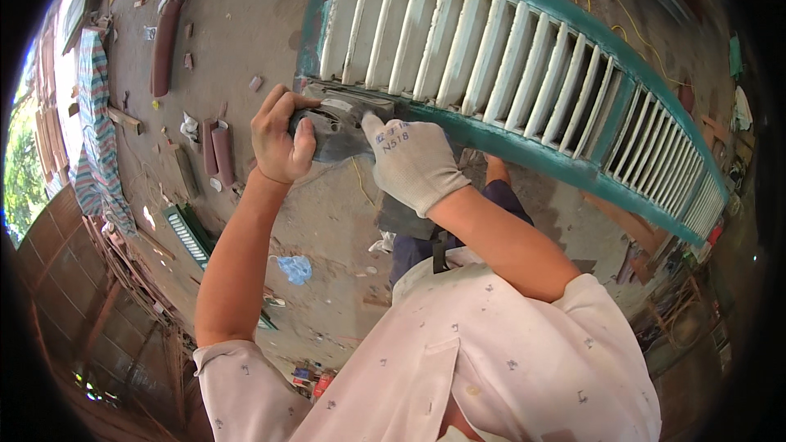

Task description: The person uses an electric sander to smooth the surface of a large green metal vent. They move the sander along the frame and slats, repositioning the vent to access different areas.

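A long louvred shutter (pixel 606 106) with a worn green frame and pale, scuffed slats stretches from the upper middle to the far right. At the near left corner of its frame sits a dark, dusty power tool (pixel 340 124) that looks like a belt sander. My bare left hand (pixel 281 137) is curled round the tool's left end, thumb toward me. On its right side my right hand (pixel 419 160), in a pale knitted glove, is closed on it with a finger along the body. The tool's underside and part of the right grip are hidden.
Brown rolls (pixel 166 49) and scraps lie on the floor at left, near a striped tarp (pixel 98 123). A smaller green louvred piece (pixel 187 233) and a blue plastic bag (pixel 295 269) lie nearer. A yellow cord (pixel 626 16) runs along the floor beyond the shutter.
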`<move>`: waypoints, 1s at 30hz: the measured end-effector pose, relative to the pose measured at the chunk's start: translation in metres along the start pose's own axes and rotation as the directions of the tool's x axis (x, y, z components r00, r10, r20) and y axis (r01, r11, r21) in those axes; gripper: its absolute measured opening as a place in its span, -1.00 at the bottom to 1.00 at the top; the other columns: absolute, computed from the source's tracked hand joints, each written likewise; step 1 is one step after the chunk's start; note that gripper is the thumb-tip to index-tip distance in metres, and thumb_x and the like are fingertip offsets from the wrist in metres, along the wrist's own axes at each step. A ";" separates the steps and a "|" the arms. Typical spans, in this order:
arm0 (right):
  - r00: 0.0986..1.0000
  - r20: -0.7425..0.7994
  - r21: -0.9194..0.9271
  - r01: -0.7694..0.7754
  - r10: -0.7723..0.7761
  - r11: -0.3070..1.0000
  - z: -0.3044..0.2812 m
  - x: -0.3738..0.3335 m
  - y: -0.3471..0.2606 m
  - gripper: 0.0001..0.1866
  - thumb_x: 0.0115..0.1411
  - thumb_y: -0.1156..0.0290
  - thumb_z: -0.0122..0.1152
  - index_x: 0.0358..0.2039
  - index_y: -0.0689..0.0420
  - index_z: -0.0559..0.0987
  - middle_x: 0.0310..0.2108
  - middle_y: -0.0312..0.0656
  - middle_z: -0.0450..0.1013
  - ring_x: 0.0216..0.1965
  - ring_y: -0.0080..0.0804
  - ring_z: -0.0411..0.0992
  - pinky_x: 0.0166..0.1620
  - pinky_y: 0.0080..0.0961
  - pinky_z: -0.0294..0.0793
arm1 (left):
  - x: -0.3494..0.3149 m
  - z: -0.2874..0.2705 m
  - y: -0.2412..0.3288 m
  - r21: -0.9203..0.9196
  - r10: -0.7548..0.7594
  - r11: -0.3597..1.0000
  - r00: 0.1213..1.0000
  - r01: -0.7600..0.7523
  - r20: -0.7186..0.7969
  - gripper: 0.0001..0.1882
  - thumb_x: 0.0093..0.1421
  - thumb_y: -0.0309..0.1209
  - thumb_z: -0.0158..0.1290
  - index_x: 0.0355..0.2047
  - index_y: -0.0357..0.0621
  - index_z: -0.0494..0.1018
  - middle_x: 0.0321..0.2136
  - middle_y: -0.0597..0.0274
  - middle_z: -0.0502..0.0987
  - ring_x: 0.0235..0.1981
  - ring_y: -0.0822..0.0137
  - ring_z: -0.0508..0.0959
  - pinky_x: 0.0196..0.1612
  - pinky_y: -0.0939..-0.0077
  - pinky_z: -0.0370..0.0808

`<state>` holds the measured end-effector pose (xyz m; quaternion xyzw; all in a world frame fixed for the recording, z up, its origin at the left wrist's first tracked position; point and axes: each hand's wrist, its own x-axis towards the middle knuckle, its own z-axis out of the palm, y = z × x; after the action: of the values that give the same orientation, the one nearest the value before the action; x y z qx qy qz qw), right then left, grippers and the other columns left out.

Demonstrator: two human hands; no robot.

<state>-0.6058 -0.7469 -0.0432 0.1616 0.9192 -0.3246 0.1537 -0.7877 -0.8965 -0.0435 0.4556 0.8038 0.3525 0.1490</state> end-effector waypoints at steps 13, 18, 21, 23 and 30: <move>0.995 0.079 0.064 -0.069 0.064 0.996 -0.019 -0.060 0.063 -0.65 0.18 0.20 0.44 -0.04 -0.01 0.65 -0.28 -0.11 0.70 -0.24 -0.04 0.72 -0.19 -0.12 0.68 | -0.008 0.059 0.059 -0.005 -0.011 1.000 1.000 0.011 -0.003 -0.65 0.05 -0.26 0.12 -0.29 -0.31 0.65 -0.46 -0.03 0.41 -0.48 -0.08 0.50 -0.35 0.19 0.50; 0.994 0.075 0.109 -0.089 0.081 0.990 -0.029 -0.087 0.088 -0.65 0.17 0.18 0.43 -0.05 -0.02 0.67 -0.25 -0.08 0.70 -0.21 -0.01 0.72 -0.16 -0.10 0.68 | -0.013 0.085 0.086 -0.015 -0.014 1.000 1.000 0.014 -0.002 -0.66 0.04 -0.26 0.15 -0.28 -0.28 0.65 -0.45 -0.02 0.44 -0.46 -0.08 0.54 -0.36 0.19 0.52; 0.996 0.041 0.132 -0.087 0.083 0.987 -0.038 -0.108 0.106 -0.69 0.19 0.21 0.38 -0.08 0.00 0.67 -0.28 -0.08 0.70 -0.21 -0.02 0.72 -0.17 -0.09 0.68 | -0.014 0.102 0.105 -0.010 -0.015 1.000 1.000 0.015 0.015 -0.67 0.02 -0.29 0.17 -0.27 -0.26 0.65 -0.43 -0.02 0.46 -0.46 -0.08 0.55 -0.36 0.18 0.53; 0.993 0.060 0.125 -0.113 0.106 0.986 -0.042 -0.123 0.119 -0.68 0.17 0.19 0.41 -0.08 -0.01 0.67 -0.25 -0.10 0.71 -0.19 -0.03 0.73 -0.18 -0.09 0.67 | -0.013 0.115 0.121 -0.001 -0.007 1.000 1.000 0.007 0.030 -0.68 -0.02 -0.32 0.20 -0.25 -0.23 0.64 -0.40 -0.01 0.48 -0.43 -0.07 0.57 -0.34 0.14 0.56; 0.940 -0.050 -0.045 -0.339 0.336 0.940 -0.055 -0.185 0.146 -0.66 0.09 0.12 0.52 -0.16 -0.04 0.73 -0.28 -0.18 0.69 -0.19 -0.11 0.70 -0.17 -0.12 0.64 | -0.021 0.175 0.185 -0.049 -0.066 0.997 0.998 0.066 0.011 -0.67 -0.01 -0.25 0.25 -0.30 -0.23 0.62 -0.35 0.01 0.52 -0.36 -0.08 0.61 -0.28 0.15 0.60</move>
<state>-0.3915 -0.6402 -0.0108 0.3193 0.8891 -0.2658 0.1922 -0.5622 -0.7760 -0.0392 0.4264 0.8088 0.3651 0.1754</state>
